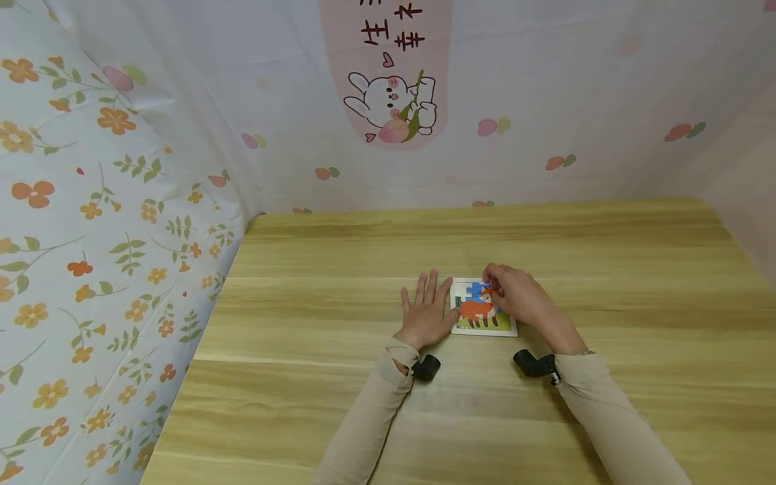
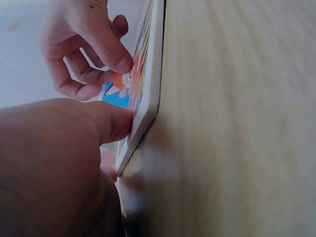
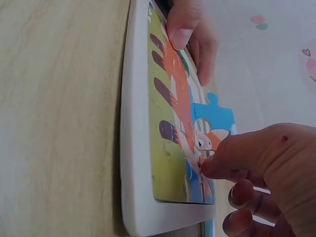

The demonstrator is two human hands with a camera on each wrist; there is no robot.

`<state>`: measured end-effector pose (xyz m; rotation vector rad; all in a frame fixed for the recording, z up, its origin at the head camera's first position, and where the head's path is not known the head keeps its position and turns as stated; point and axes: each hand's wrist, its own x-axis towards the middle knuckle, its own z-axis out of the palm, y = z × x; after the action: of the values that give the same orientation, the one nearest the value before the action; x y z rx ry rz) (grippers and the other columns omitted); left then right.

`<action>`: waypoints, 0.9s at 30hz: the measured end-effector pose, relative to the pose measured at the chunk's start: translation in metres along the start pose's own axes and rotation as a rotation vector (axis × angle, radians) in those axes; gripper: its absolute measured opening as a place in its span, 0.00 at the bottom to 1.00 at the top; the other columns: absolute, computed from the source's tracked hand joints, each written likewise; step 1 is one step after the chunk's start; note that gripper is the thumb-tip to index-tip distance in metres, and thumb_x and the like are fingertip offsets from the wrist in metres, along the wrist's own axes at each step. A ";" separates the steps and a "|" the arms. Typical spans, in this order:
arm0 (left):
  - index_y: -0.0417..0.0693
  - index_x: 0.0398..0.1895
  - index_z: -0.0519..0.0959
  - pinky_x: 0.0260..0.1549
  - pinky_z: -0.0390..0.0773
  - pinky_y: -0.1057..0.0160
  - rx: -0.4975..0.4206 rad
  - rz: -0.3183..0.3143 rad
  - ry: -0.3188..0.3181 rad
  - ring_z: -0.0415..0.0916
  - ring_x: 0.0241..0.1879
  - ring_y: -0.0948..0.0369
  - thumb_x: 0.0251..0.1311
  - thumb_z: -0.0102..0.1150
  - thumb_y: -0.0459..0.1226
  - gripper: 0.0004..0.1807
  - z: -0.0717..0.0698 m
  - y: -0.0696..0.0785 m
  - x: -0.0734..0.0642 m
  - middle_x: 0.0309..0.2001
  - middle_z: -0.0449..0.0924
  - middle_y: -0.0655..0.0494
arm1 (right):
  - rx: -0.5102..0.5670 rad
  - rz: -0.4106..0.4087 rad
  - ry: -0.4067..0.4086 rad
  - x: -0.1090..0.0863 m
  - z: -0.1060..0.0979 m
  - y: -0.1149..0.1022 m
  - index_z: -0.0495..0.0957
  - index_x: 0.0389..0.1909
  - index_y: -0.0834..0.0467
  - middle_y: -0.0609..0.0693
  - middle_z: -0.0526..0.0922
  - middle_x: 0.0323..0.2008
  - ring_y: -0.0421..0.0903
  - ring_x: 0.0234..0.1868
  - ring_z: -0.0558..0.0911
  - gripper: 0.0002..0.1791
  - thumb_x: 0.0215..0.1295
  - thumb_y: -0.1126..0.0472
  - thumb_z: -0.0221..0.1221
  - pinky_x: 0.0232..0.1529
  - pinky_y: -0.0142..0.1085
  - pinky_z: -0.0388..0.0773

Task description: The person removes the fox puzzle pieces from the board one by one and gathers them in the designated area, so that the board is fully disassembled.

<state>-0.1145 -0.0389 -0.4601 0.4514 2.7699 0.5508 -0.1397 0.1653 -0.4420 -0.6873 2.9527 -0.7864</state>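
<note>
A jigsaw puzzle (image 1: 485, 322) in a white frame (image 3: 136, 148) lies on the table, showing an orange fox on green grass. My left hand (image 1: 426, 316) lies at its left side with fingers spread, and the thumb (image 2: 121, 121) presses on the puzzle's edge. At the upper right of the puzzle, my right hand (image 1: 518, 293) pinches a puzzle piece (image 3: 210, 140) with the fox's face between thumb and fingers. A blue part with a knob (image 3: 217, 116) stands out beside that piece. The right hand's fingers partly hide the held piece.
The wood-grain table (image 1: 291, 391) spreads around the puzzle on all sides. A white cloth with a rabbit print (image 1: 388, 101) hangs behind it, and a flowered cloth (image 1: 91, 269) hangs at the left. Black wrist cameras (image 1: 533, 364) sit below both hands.
</note>
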 end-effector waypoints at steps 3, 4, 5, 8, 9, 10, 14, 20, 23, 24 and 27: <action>0.57 0.74 0.47 0.62 0.30 0.39 -0.008 -0.004 -0.006 0.25 0.71 0.55 0.67 0.38 0.54 0.34 0.001 -0.001 -0.001 0.74 0.31 0.52 | 0.005 -0.018 0.011 0.000 0.002 0.000 0.73 0.37 0.62 0.52 0.75 0.29 0.47 0.28 0.72 0.12 0.53 0.73 0.62 0.30 0.39 0.72; 0.57 0.74 0.47 0.62 0.30 0.39 -0.008 -0.006 -0.006 0.24 0.71 0.55 0.67 0.38 0.55 0.34 0.001 -0.002 -0.001 0.74 0.31 0.52 | 0.008 -0.026 0.015 0.000 0.003 0.000 0.73 0.38 0.63 0.52 0.75 0.29 0.47 0.28 0.72 0.12 0.53 0.73 0.62 0.30 0.40 0.71; 0.57 0.74 0.47 0.62 0.30 0.39 -0.007 -0.007 -0.004 0.24 0.71 0.55 0.67 0.38 0.55 0.34 0.001 -0.002 -0.001 0.74 0.31 0.52 | 0.013 -0.033 0.017 0.000 0.004 0.001 0.73 0.38 0.63 0.52 0.75 0.29 0.47 0.28 0.71 0.12 0.53 0.73 0.61 0.30 0.40 0.71; 0.57 0.74 0.46 0.62 0.30 0.39 -0.008 -0.012 -0.004 0.24 0.71 0.55 0.67 0.37 0.55 0.34 0.001 -0.002 -0.002 0.74 0.30 0.52 | 0.023 -0.046 0.021 0.000 0.005 0.002 0.73 0.38 0.63 0.52 0.75 0.29 0.47 0.28 0.71 0.12 0.53 0.73 0.61 0.30 0.39 0.71; 0.57 0.74 0.47 0.62 0.30 0.39 -0.009 -0.010 -0.001 0.24 0.71 0.55 0.67 0.38 0.55 0.34 0.000 -0.001 -0.002 0.74 0.30 0.52 | 0.026 -0.046 0.021 0.000 0.005 0.003 0.73 0.38 0.64 0.52 0.75 0.29 0.47 0.28 0.71 0.12 0.53 0.74 0.61 0.30 0.39 0.71; 0.58 0.74 0.46 0.62 0.30 0.39 -0.006 -0.009 0.000 0.24 0.71 0.55 0.67 0.37 0.55 0.34 0.000 -0.001 -0.002 0.74 0.30 0.52 | 0.025 -0.044 0.021 0.000 0.005 0.003 0.73 0.38 0.64 0.52 0.75 0.29 0.47 0.28 0.71 0.12 0.52 0.74 0.61 0.30 0.39 0.70; 0.58 0.74 0.47 0.62 0.31 0.40 0.004 -0.006 0.010 0.26 0.71 0.55 0.67 0.37 0.55 0.34 0.001 0.000 -0.001 0.74 0.32 0.52 | 0.023 -0.036 0.021 0.000 0.005 0.005 0.73 0.38 0.64 0.51 0.74 0.29 0.46 0.28 0.71 0.12 0.52 0.74 0.60 0.30 0.39 0.70; 0.58 0.74 0.47 0.62 0.31 0.40 0.003 -0.015 0.011 0.25 0.71 0.56 0.67 0.37 0.55 0.34 0.003 0.001 0.000 0.74 0.32 0.53 | 0.021 -0.027 0.021 0.000 0.005 0.005 0.74 0.38 0.63 0.51 0.74 0.29 0.46 0.28 0.71 0.11 0.53 0.73 0.61 0.30 0.39 0.70; 0.59 0.74 0.47 0.62 0.30 0.41 0.005 -0.019 0.009 0.24 0.71 0.57 0.67 0.37 0.55 0.34 0.003 0.001 0.001 0.74 0.31 0.54 | 0.026 -0.026 0.025 -0.001 0.005 0.004 0.74 0.38 0.63 0.51 0.75 0.29 0.46 0.28 0.71 0.11 0.53 0.73 0.61 0.30 0.39 0.70; 0.59 0.74 0.47 0.62 0.30 0.41 0.004 -0.020 0.010 0.24 0.71 0.57 0.67 0.37 0.55 0.34 0.004 0.000 0.001 0.74 0.31 0.54 | 0.028 -0.025 0.027 -0.001 0.005 0.004 0.74 0.38 0.63 0.51 0.75 0.29 0.46 0.28 0.71 0.11 0.53 0.73 0.61 0.30 0.39 0.70; 0.58 0.73 0.48 0.63 0.30 0.41 -0.005 -0.022 0.019 0.25 0.71 0.57 0.66 0.38 0.54 0.34 0.005 0.000 0.001 0.74 0.32 0.54 | 0.032 -0.025 0.030 -0.002 0.005 0.003 0.74 0.37 0.63 0.51 0.75 0.28 0.46 0.28 0.71 0.11 0.53 0.73 0.61 0.30 0.39 0.70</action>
<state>-0.1134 -0.0365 -0.4648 0.4166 2.7880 0.5596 -0.1388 0.1659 -0.4477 -0.7185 2.9569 -0.8519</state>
